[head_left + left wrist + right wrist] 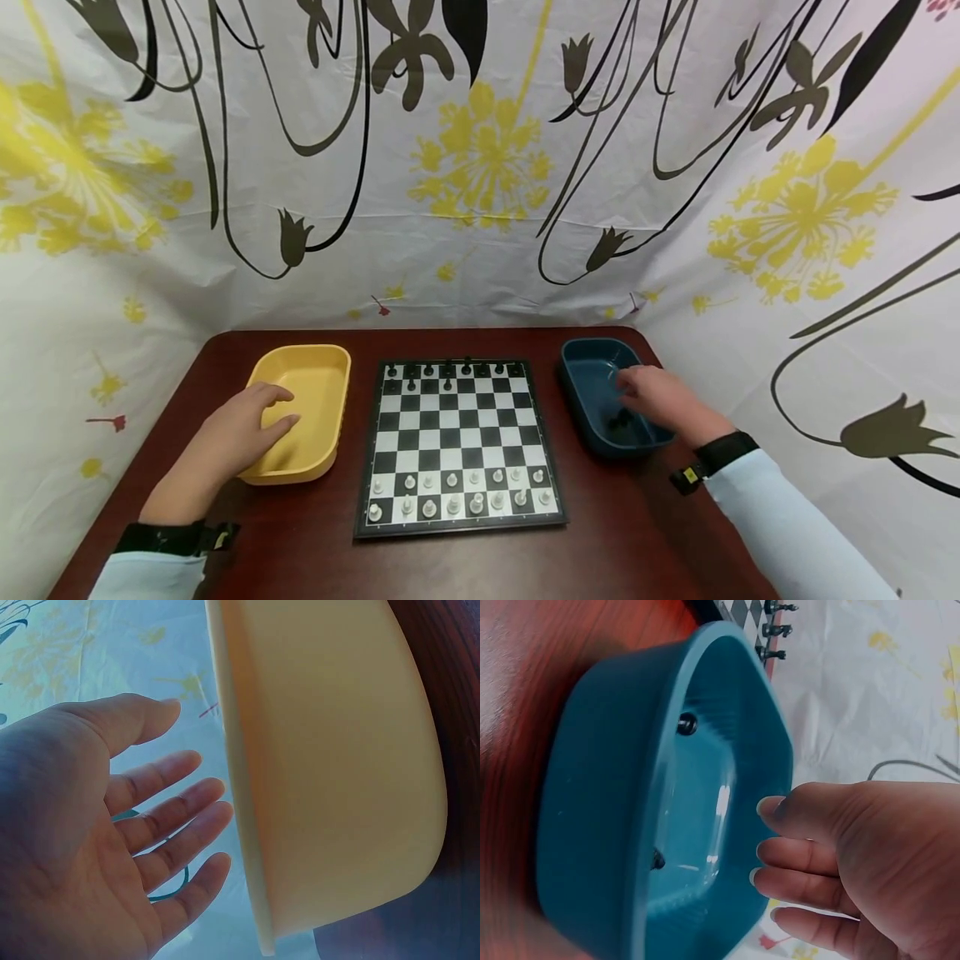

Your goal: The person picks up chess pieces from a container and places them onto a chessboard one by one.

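A chessboard (457, 442) lies in the middle of the dark table, with white pieces (457, 492) on its near rows and black pieces (446, 371) along its far rows. My left hand (251, 421) hovers over the near left edge of a yellow tub (318, 375), fingers spread and relaxed (161, 817), holding nothing. My right hand (652, 396) reaches over a dark blue tub (585, 375); its fingers (795, 859) are loosely bent at the rim with nothing visible between them. A few black pieces (686, 724) lie inside the blue tub (600, 825).
A flowered cloth backdrop (480, 167) closes in the table on the back and both sides. The table (450, 567) edge runs close behind the tubs. Bare wood shows in front of the board.
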`<action>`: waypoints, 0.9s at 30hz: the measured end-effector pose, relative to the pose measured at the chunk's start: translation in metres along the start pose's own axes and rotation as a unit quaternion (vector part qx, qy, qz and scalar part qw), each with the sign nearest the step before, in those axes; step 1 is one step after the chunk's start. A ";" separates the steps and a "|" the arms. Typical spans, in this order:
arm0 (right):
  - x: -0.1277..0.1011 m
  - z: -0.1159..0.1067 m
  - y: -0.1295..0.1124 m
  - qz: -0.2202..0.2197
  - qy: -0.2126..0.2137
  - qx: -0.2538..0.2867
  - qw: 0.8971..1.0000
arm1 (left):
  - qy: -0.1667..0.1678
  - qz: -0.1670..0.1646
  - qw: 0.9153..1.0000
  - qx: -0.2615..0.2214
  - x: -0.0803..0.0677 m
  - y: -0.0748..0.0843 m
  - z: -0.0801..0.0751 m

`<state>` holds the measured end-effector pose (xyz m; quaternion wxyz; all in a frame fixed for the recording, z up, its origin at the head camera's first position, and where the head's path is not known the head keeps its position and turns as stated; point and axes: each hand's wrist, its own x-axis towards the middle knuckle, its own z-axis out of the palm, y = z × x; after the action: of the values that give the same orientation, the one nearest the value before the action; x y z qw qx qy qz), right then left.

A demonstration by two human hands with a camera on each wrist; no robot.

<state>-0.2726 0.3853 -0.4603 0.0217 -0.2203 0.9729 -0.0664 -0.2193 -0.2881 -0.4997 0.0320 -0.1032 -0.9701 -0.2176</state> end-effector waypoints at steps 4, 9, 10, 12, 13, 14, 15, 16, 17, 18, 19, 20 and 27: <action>-0.001 0.003 0.003 -0.001 -0.018 0.003 1.000 | 0.002 -0.002 1.000 -0.001 -0.001 0.000 0.000; -0.001 0.014 0.006 -0.004 -0.053 0.010 0.999 | 0.003 -0.001 1.000 -0.001 -0.003 0.001 -0.001; -0.001 0.016 0.007 -0.014 -0.058 0.006 0.998 | 0.003 -0.001 1.000 -0.001 -0.003 0.001 -0.002; -0.001 0.021 0.007 -0.025 -0.066 0.007 0.997 | 0.002 -0.004 1.000 -0.001 -0.003 0.002 -0.002; -0.001 0.024 0.008 -0.030 -0.069 0.006 0.997 | 0.002 -0.005 1.000 0.000 -0.003 0.002 -0.002; -0.001 0.026 0.008 -0.037 -0.069 0.008 0.997 | 0.001 -0.006 1.000 0.000 -0.003 0.002 -0.002; -0.001 0.028 0.008 -0.042 -0.069 0.010 0.997 | 0.000 -0.007 1.000 0.000 -0.003 0.002 -0.002; -0.001 0.030 0.009 -0.044 -0.070 0.012 0.997 | 0.000 -0.008 1.000 0.000 -0.003 0.001 -0.002; -0.001 0.032 0.010 -0.039 -0.072 0.016 0.997 | -0.001 -0.009 1.000 0.001 -0.003 0.001 -0.003; -0.001 0.034 0.012 -0.039 -0.073 0.016 0.996 | -0.001 -0.009 1.000 0.001 -0.003 0.001 -0.003; -0.001 0.037 0.013 -0.038 -0.074 0.016 0.996 | -0.001 -0.009 1.000 0.001 -0.003 0.001 -0.003; 0.000 0.039 0.015 -0.038 -0.075 0.016 0.996 | -0.001 -0.009 1.000 0.002 -0.003 0.001 -0.003; 0.002 0.048 0.020 -0.033 -0.076 0.019 0.996 | 0.000 -0.008 1.000 0.000 -0.003 0.003 -0.004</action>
<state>-0.2797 0.3960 -0.5107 0.0973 -0.2564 0.9592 -0.0684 -0.2156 -0.2883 -0.4950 0.0301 -0.0954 -0.9709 -0.2174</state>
